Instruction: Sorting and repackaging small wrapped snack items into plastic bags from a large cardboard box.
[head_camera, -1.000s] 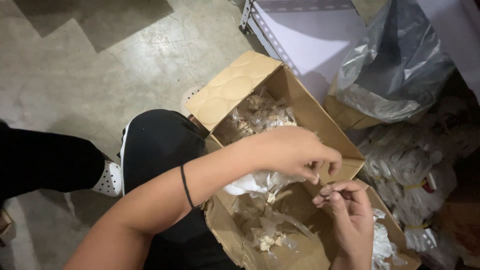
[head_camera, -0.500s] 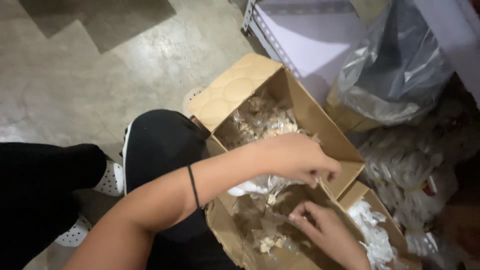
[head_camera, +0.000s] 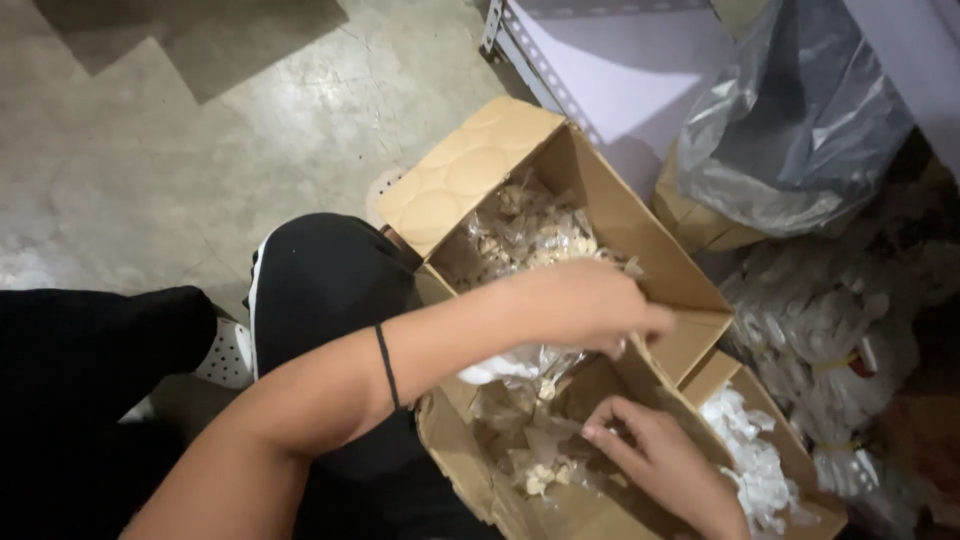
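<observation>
My left hand (head_camera: 585, 305) reaches across from the left, over the gap between two cardboard boxes. Its fingers are pinched together on the top of a crumpled clear plastic bag (head_camera: 515, 365) that hangs beneath it. My right hand (head_camera: 655, 465) is down inside the near cardboard box (head_camera: 455, 450), fingertips curled into the clear plastic lining beside small pale pieces (head_camera: 540, 478). Whether it holds any of them is hidden. The far open box (head_camera: 470, 175) holds many small clear packets of pale pieces (head_camera: 530, 235).
A third box of white bits (head_camera: 760, 470) stands at the lower right. Bundles of clear bags (head_camera: 830, 330) lie on the right, under a grey plastic sack (head_camera: 800, 120). A white metal shelf frame (head_camera: 600, 70) is behind. My black-clad knee (head_camera: 320, 290) touches the boxes.
My right hand has left my left hand's fingertips and dropped down into the near box. My left hand has stayed above, pinched, shifting slightly right.
</observation>
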